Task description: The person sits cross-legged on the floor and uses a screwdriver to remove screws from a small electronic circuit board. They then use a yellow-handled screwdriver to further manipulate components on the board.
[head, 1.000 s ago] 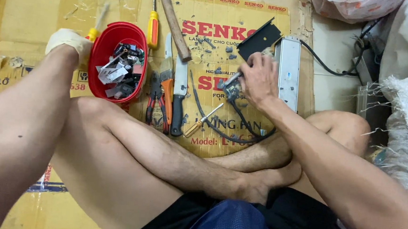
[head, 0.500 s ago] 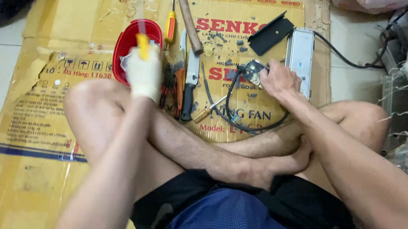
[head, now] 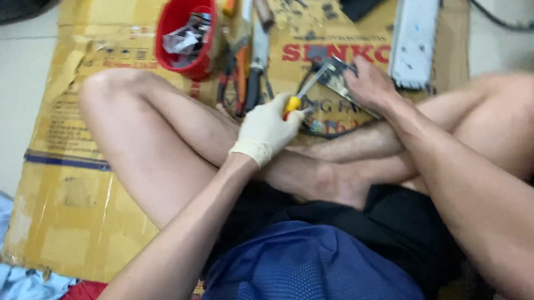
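Note:
My left hand (head: 267, 131), in a pale glove, grips a screwdriver with a yellow handle (head: 293, 102); its metal shaft points up and to the right toward a small metal part (head: 332, 72). My bare right hand (head: 370, 85) rests on that metal part and holds it down on the flattened cardboard (head: 81, 157). Both hands sit just past my crossed legs. The part's underside and the screwdriver tip are blurred.
A red bowl (head: 186, 34) of small metal pieces stands at the upper left. Pliers with orange handles (head: 242, 74) and other hand tools lie beside it. A long grey metal housing (head: 414, 38) lies at the upper right, with a black cable (head: 320, 133) under my hands.
My left hand has come from the red bowl to the metal part, carrying the yellow-handled screwdriver. My right hand has stayed on the part. The view has moved closer.

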